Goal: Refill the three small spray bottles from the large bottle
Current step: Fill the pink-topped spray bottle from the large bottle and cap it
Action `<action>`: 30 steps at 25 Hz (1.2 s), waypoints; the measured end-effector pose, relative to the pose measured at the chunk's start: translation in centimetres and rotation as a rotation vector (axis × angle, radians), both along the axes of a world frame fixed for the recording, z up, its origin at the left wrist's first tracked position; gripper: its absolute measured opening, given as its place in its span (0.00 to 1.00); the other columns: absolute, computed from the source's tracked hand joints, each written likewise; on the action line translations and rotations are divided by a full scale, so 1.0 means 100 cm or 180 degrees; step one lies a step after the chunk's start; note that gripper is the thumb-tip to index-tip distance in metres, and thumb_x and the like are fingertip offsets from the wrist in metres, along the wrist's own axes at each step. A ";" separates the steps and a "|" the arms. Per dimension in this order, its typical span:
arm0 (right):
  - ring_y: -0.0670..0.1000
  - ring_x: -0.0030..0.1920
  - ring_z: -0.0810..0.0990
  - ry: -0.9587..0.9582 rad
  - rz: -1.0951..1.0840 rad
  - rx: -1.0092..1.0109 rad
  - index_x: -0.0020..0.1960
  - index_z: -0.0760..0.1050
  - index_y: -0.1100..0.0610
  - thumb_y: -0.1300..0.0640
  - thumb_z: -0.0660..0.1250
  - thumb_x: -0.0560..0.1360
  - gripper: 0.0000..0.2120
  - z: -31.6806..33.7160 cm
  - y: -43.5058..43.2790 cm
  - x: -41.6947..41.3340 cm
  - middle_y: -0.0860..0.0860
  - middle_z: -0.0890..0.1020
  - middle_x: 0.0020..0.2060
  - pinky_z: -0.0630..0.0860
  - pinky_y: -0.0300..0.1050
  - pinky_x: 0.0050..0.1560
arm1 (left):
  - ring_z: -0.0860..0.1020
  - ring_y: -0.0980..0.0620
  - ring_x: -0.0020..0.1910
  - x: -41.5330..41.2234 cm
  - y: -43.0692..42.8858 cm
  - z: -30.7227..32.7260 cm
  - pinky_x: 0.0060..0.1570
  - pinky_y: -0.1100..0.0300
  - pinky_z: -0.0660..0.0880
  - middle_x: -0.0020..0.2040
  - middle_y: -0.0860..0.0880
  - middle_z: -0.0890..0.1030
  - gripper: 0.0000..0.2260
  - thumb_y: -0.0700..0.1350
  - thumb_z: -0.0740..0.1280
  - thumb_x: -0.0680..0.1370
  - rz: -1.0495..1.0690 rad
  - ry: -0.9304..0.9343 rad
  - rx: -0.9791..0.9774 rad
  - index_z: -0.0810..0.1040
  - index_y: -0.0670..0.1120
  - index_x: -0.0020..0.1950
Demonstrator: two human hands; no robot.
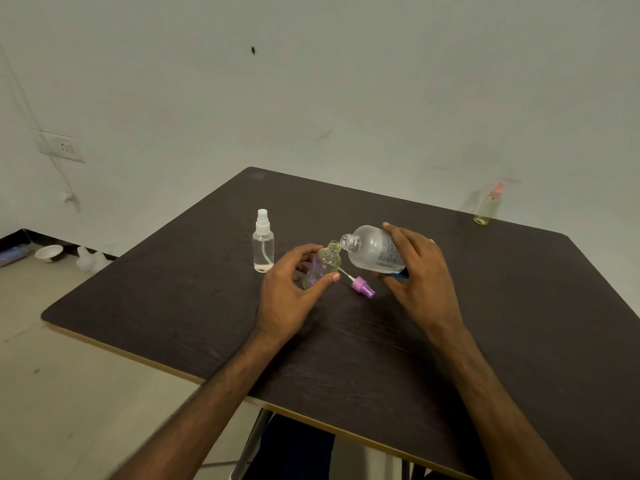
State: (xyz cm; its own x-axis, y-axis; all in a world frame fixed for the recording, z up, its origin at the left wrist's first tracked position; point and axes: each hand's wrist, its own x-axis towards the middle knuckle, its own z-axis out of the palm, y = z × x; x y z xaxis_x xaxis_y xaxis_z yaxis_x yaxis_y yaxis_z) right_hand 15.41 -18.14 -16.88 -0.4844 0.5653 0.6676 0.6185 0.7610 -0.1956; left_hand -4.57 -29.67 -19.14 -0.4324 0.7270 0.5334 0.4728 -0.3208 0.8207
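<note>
Right grip (pixel 419 271) around large bottle (pixel 370 249), mouth leftward

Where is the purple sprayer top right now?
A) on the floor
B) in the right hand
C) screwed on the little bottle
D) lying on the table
D: the purple sprayer top lies on the table, beside the open small bottle that the left hand holds.

Your right hand (pixel 415 268) tilts the clear, uncapped large bottle (pixel 372 251), its mouth just beside the open neck of the small bottle (pixel 323 266) gripped in your left hand (pixel 291 289). The purple spray cap (pixel 363 287) lies on the desk (pixel 485 341). The white-capped bottle (pixel 263 242) stands upright nearby, and the pink-capped bottle (pixel 488 206) stands at the far edge.
</note>
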 end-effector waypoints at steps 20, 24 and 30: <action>0.60 0.70 0.68 -0.0319 -0.0224 0.0544 0.75 0.64 0.52 0.60 0.77 0.69 0.38 0.011 0.002 0.002 0.56 0.72 0.68 0.60 0.63 0.72 | 0.81 0.58 0.50 -0.002 0.001 -0.003 0.47 0.70 0.75 0.51 0.57 0.83 0.20 0.49 0.80 0.69 -0.0039 -0.0040 -0.0107 0.80 0.54 0.59; 0.60 0.70 0.68 -0.0344 -0.0248 0.0617 0.75 0.64 0.53 0.61 0.77 0.69 0.39 0.013 0.003 0.000 0.57 0.72 0.68 0.59 0.63 0.73 | 0.81 0.58 0.50 -0.003 0.003 -0.004 0.47 0.71 0.75 0.51 0.57 0.83 0.21 0.50 0.80 0.69 -0.0035 -0.0028 -0.0131 0.80 0.51 0.59; 0.61 0.71 0.67 -0.0334 -0.0264 0.0718 0.75 0.65 0.53 0.62 0.77 0.69 0.38 0.014 0.003 0.000 0.58 0.72 0.68 0.57 0.62 0.74 | 0.81 0.58 0.50 -0.003 0.003 -0.005 0.47 0.71 0.75 0.51 0.57 0.83 0.21 0.51 0.80 0.69 -0.0028 0.0008 -0.0157 0.80 0.51 0.60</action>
State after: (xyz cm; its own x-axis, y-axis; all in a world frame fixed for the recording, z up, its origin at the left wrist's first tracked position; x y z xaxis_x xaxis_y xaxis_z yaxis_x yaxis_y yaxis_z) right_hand 15.39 -17.87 -15.49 -0.5160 0.4484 0.7299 0.6885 0.7240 0.0420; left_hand -4.89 -29.36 -19.60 -0.4246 0.7563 0.4978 0.4723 -0.2840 0.8344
